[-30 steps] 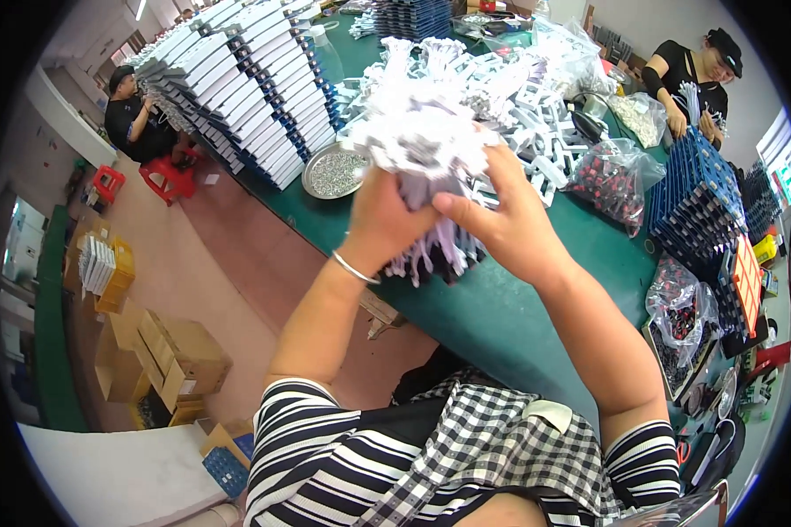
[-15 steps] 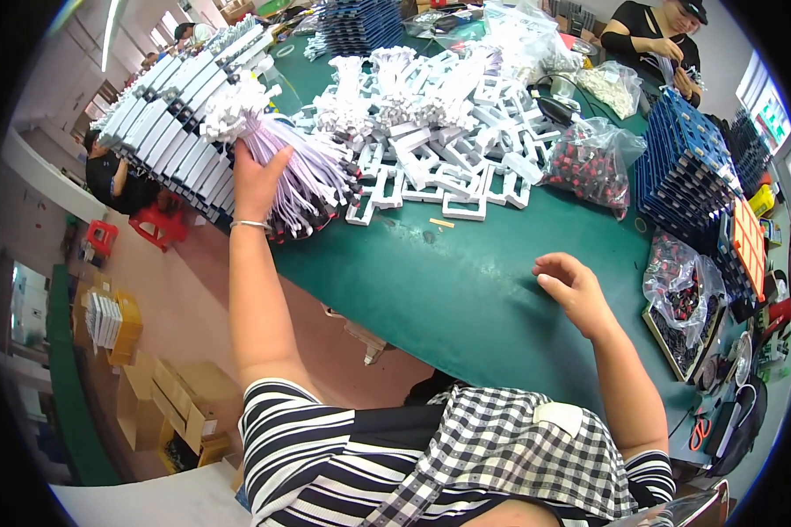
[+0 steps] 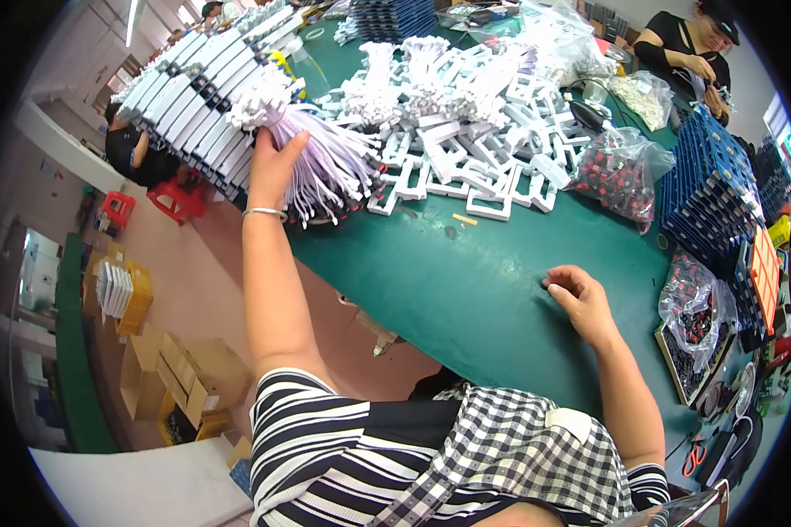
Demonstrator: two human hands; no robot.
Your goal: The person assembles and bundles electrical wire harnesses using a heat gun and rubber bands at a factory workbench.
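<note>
My left hand (image 3: 275, 167) is at the far left side of the table, around the near side of a bundle of white-lilac wires (image 3: 325, 158) with white connectors at one end. Its thumb stands up along the wires, and the other fingers are partly hidden behind them. Dark and red ends of the bundle fan out toward the table edge. Over the bare green tabletop, my right hand (image 3: 582, 303) hovers with loosely curled fingers, thumb apart, holding nothing. Beyond both hands lies a heap of white rectangular frames (image 3: 488, 204), with more bundles of white wires (image 3: 422, 75) on top.
Stacked white-and-grey units (image 3: 189, 101) line the table's left edge. To the right are a clear bag of red-and-black parts (image 3: 620, 180), blue stacked trays (image 3: 707, 189), another bag (image 3: 696, 303) on a tray, and orange scissors (image 3: 694, 458). A co-worker (image 3: 681, 53) sits across the table.
The whole view has shifted, so the table things appear farther right. My left hand stays at the wire bundle. My right hand has come slightly nearer to me, still holding nothing.
</note>
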